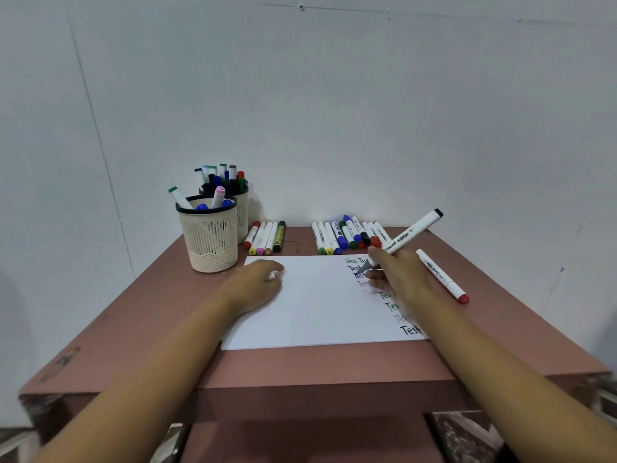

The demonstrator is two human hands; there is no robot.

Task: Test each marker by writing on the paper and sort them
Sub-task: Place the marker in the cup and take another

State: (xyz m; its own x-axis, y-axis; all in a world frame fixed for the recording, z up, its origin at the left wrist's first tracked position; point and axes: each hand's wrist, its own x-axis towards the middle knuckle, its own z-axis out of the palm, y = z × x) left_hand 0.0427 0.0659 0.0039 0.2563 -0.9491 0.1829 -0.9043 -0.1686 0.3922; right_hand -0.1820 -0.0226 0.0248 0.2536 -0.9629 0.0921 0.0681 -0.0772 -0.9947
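Testing a marker. The right hand pinches the marker low on its barrel, with the grey tip down on the paper among the "Test" words at its far right corner. The left hand rests knuckles-up on the sheet's far left, fingers curled round a small pale piece, probably the cap. For a fair test, the left hand should pin the sheet while the tip writes on bare paper under light, even pressure; overlapping older words would hide a faint line. Two rows of markers lie beyond the sheet, and a red-ended one lies to its right.
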